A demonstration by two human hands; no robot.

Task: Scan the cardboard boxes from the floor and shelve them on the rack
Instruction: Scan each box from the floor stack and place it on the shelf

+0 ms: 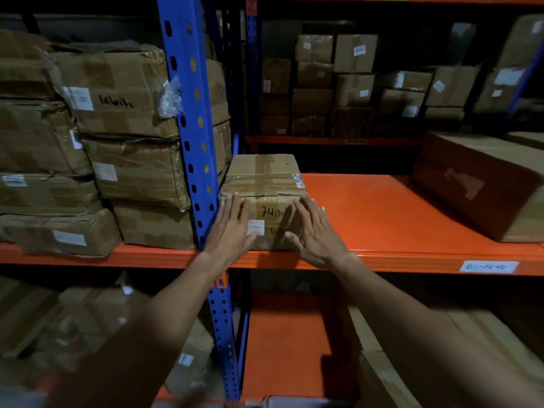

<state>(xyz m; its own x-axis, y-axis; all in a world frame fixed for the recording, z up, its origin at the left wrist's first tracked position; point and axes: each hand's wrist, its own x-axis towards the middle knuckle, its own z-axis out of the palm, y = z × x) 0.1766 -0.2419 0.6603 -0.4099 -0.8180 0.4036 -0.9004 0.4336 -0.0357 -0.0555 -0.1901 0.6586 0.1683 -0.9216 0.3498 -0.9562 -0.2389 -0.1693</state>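
Both hands flat against the front of a small cardboard box on the orange shelf.

The left hand [232, 231] and right hand [316, 235] lie with fingers straight and spread, palms pressed to the cardboard box [263, 184], gripping nothing. The box sits at the shelf's [382, 219] front edge, just beside the blue upright [192, 128] at its nine o'clock; a bigger carton [482, 184] lies well apart at three o'clock.

"74" handwritten on cardboard box [265, 184]
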